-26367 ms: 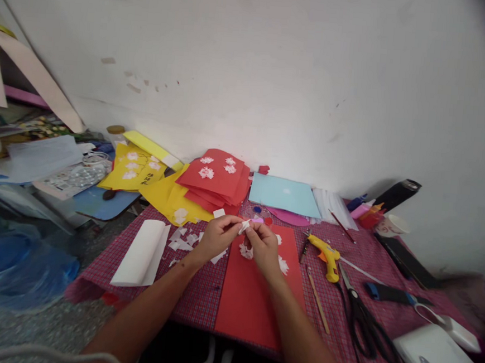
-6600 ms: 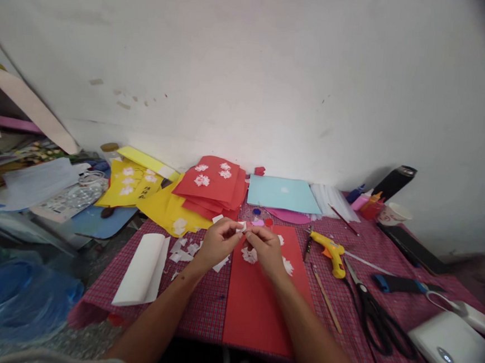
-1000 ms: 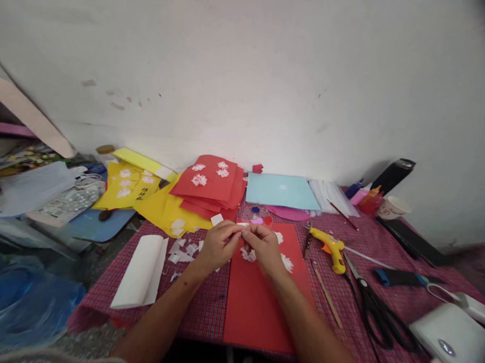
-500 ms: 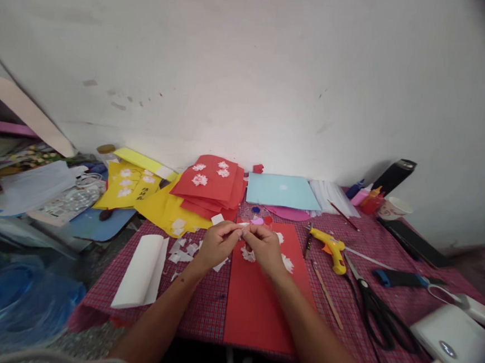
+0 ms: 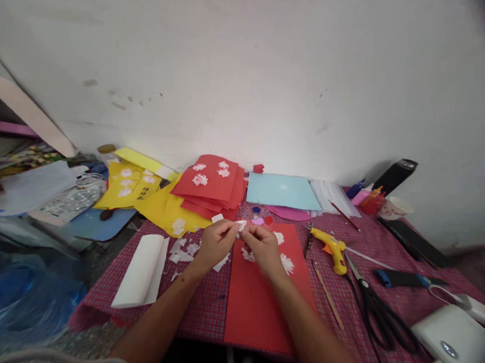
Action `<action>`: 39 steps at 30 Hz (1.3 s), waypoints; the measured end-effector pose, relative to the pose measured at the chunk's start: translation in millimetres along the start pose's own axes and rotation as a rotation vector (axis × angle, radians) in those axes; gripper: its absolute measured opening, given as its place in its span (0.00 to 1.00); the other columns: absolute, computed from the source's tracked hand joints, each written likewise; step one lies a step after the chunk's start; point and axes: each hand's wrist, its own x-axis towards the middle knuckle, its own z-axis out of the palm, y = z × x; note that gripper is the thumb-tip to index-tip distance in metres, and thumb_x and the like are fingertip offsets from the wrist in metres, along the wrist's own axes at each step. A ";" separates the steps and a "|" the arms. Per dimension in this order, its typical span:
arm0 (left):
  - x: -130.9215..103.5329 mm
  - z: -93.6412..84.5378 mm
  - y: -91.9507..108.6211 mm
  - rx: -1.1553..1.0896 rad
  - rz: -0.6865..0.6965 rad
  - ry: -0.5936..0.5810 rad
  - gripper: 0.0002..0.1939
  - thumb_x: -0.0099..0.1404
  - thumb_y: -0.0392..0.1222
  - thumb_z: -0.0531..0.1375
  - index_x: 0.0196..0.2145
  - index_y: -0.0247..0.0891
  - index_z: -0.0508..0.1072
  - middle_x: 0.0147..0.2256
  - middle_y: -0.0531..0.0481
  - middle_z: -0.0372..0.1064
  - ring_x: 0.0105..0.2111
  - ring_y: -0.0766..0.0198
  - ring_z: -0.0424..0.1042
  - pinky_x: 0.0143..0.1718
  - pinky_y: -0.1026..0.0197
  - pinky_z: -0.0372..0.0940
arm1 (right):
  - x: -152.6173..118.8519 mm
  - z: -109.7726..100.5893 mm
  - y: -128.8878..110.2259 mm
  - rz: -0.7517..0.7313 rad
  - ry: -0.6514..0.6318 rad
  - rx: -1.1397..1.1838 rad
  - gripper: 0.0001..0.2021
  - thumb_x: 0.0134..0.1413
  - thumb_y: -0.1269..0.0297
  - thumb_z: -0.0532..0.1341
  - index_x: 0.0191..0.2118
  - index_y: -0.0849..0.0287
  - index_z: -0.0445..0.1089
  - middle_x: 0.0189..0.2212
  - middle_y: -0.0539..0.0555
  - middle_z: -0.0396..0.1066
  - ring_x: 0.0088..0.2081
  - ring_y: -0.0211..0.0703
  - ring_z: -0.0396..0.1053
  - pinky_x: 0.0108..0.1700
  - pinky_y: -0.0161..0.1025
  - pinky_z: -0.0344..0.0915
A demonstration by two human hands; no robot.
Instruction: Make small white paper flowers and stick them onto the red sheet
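Note:
Between the fingertips of both hands is a small crumpled piece of white tissue paper point(image 5: 241, 225). My left hand point(image 5: 216, 244) pinches it from the left, and my right hand point(image 5: 264, 249) pinches it from the right. Both hands are over the upper part of a red paper sheet point(image 5: 266, 312). White paper flowers point(image 5: 287, 263) lie on that sheet, partly covered by my right hand. To the left of my left hand, torn white scraps point(image 5: 183, 255) are scattered on the checked tablecloth point(image 5: 198, 312). A folded white paper point(image 5: 141, 271) lies farther left.
A yellow glue gun point(image 5: 330, 249), black scissors point(image 5: 377, 309), a wooden stick point(image 5: 329, 300) and a white power bank point(image 5: 454, 341) lie at right. Behind the hands are red cards point(image 5: 209, 181) with flowers, a light-blue sheet point(image 5: 281, 191) and paint bottles point(image 5: 363, 195). A black flask point(image 5: 398, 174) leans by the wall.
My fingers have shifted slightly, and more of the white tissue now shows above the fingertips. The things on the table have stayed in place.

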 end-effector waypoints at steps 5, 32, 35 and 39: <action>0.0 -0.2 2.0 0.001 -0.015 0.013 0.11 0.67 0.42 0.56 0.38 0.37 0.78 0.34 0.49 0.76 0.35 0.64 0.72 0.39 0.63 0.66 | -0.7 0.4 -0.7 0.028 -0.023 0.055 0.13 0.52 0.56 0.64 0.25 0.59 0.68 0.15 0.45 0.61 0.17 0.33 0.56 0.20 0.32 0.51; -0.5 0.9 4.4 0.036 0.117 -0.060 0.08 0.67 0.38 0.56 0.35 0.38 0.77 0.34 0.48 0.75 0.35 0.63 0.72 0.41 0.61 0.66 | 1.4 -3.6 -3.0 0.122 -0.032 0.251 0.11 0.49 0.59 0.65 0.23 0.60 0.68 0.14 0.46 0.62 0.15 0.32 0.56 0.18 0.31 0.52; -0.1 1.0 4.0 0.034 0.124 -0.063 0.08 0.67 0.38 0.56 0.35 0.38 0.76 0.34 0.47 0.75 0.35 0.63 0.72 0.41 0.61 0.65 | 1.7 -4.3 -2.5 0.127 -0.037 0.276 0.12 0.49 0.57 0.65 0.24 0.60 0.69 0.14 0.46 0.63 0.15 0.33 0.57 0.18 0.31 0.53; -0.1 0.9 3.9 0.040 0.130 -0.065 0.08 0.67 0.37 0.57 0.35 0.38 0.77 0.34 0.47 0.75 0.35 0.63 0.72 0.41 0.61 0.66 | 1.9 -4.6 -2.4 0.136 -0.050 0.285 0.13 0.50 0.56 0.65 0.24 0.60 0.68 0.14 0.46 0.63 0.15 0.32 0.56 0.17 0.32 0.53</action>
